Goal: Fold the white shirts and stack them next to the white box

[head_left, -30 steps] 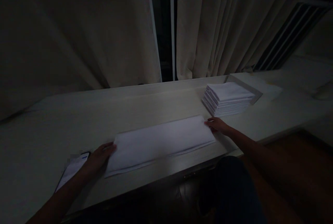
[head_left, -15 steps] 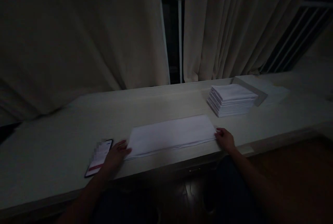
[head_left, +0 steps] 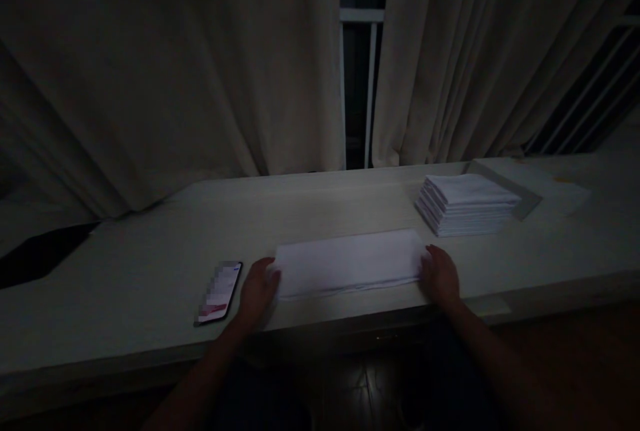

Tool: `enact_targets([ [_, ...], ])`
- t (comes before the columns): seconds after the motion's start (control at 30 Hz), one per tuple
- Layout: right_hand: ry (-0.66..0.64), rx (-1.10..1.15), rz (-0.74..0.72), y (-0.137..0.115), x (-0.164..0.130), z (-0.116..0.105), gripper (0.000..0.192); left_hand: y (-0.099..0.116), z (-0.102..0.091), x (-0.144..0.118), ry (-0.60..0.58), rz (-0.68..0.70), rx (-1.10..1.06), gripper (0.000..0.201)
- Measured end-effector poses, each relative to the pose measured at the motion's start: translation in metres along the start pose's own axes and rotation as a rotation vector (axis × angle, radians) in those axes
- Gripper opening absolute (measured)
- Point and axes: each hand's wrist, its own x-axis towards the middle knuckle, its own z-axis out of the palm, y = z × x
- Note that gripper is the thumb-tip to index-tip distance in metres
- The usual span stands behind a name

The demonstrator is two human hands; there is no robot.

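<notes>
While the folded white cloth point(head_left: 349, 262) is lying flat near the front edge of the table point(head_left: 125, 271), it is being bracketed at both short ends: the left hand point(head_left: 257, 289) is being pressed against its left end and the right hand point(head_left: 441, 275) against its right end, both laid flat with fingers spread loosely and nothing gripped. Compared with a second ago, the strip is being seen shorter and more compact, and the hands are being brought closer together and nearer the table's front edge, so the cloth is judged to be squared up between them. A phone point(head_left: 219, 292) is lying just left of the left hand, not touched. To the far right, a stack of folded cloths point(head_left: 467, 204) is sitting well apart from the strip, before drawn curtains point(head_left: 200, 64).
</notes>
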Motion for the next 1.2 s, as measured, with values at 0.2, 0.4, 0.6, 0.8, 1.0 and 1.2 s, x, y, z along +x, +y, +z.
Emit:
enact_targets([
  [0.2,-0.298,-0.197,-0.076,-0.019,-0.008,0.016,0.073,0.035,0.049,0.027,-0.187,0.298,0.498,0.065],
  [0.4,-0.451,-0.253,-0.040,-0.017,-0.012,0.021,0.084,0.013,0.073,0.025,-0.156,0.286,0.660,0.074],
  [0.6,-0.462,-0.266,-0.004,-0.028,-0.006,0.012,0.084,0.011,0.071,0.025,-0.146,0.326,0.682,0.075],
  [0.8,-0.434,-0.150,-0.112,-0.076,0.011,0.009,0.077,0.019,0.069,0.021,-0.144,0.300,0.673,0.073],
  [1.0,-0.561,0.094,-0.348,-0.212,0.036,0.069,0.076,0.026,0.066,0.019,-0.109,0.277,0.650,0.071],
  [1.2,-0.637,0.182,-0.450,-0.293,0.054,0.121,0.069,0.017,0.066,0.020,-0.143,0.297,0.627,0.066],
])
